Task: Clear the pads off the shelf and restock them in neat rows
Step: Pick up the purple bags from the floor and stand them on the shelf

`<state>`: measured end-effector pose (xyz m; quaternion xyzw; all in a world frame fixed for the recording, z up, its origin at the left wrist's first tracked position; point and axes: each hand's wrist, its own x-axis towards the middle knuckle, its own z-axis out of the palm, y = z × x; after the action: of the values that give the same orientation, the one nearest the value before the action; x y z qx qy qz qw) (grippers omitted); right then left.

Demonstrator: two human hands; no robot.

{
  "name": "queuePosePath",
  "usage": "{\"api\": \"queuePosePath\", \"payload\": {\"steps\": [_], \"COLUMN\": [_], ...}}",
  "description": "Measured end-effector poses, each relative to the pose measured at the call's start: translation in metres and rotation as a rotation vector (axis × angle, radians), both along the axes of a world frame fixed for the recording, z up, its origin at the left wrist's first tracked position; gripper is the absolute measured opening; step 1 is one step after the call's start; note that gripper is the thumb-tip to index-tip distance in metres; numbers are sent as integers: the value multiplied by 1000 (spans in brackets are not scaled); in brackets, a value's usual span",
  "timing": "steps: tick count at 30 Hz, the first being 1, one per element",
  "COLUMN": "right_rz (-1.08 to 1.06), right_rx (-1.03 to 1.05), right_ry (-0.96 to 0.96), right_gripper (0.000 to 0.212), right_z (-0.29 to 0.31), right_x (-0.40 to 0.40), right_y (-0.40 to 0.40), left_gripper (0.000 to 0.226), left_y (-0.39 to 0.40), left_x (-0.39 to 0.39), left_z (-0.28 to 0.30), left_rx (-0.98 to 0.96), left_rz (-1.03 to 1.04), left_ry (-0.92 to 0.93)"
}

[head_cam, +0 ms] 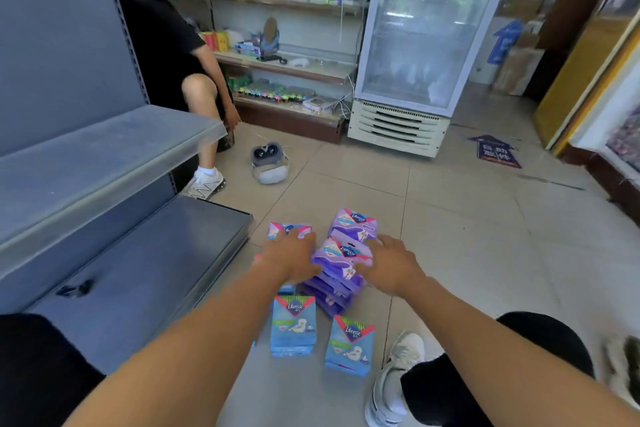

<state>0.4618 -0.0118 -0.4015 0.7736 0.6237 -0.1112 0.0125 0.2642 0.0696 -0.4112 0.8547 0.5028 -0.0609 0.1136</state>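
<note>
Packs of pads lie on the tiled floor in front of me. A leaning stack of purple packs (341,255) sits between my hands, and both hands press on its sides. My left hand (291,258) grips the left side, my right hand (389,262) the right side. Another purple pack (355,222) lies just beyond. A pink-and-white pack (287,229) shows behind my left hand. Two piles of blue packs (293,326) (349,345) lie nearer to me. The grey shelf (138,270) at my left holds no packs.
A second grey shelf board (86,170) hangs above the lower one. Another person sits behind the shelf unit, one shoe (204,184) on the floor. A headset (269,163) lies on the tiles. A glass-door cooler (415,45) stands at the back. My own shoe (393,381) is at the lower right.
</note>
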Motion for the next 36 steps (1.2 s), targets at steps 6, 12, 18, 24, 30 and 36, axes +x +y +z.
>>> {"api": "queuePosePath", "payload": {"steps": [6,12,18,24,30,36], "right_rz": [8,-30,-138,-292,-534,-832], "right_rx": [14,-3,-5,-18,-31,-85], "right_ry": [-24,19,188,435,684,879], "right_gripper": [67,66,65,57,40,47], "right_z": [27,18,-10,-55,-98,-176], "right_x": [-4,5,18,41,61,76], "right_y": [-12,-2,23,57,97,144], "left_gripper": [75,76,69,70,75,68], "left_y": [-2,12,44,85,137,194], "left_x": [-15,-15,-3,19,52,96], "left_z": [38,46,30,-14,-66,-121], "left_rx": [42,62,52,-43,-120,-158], "left_rz": [-17,-55,-95,-46,-17,7], "left_ry": [50,72,35,-17,-4,-83]}}
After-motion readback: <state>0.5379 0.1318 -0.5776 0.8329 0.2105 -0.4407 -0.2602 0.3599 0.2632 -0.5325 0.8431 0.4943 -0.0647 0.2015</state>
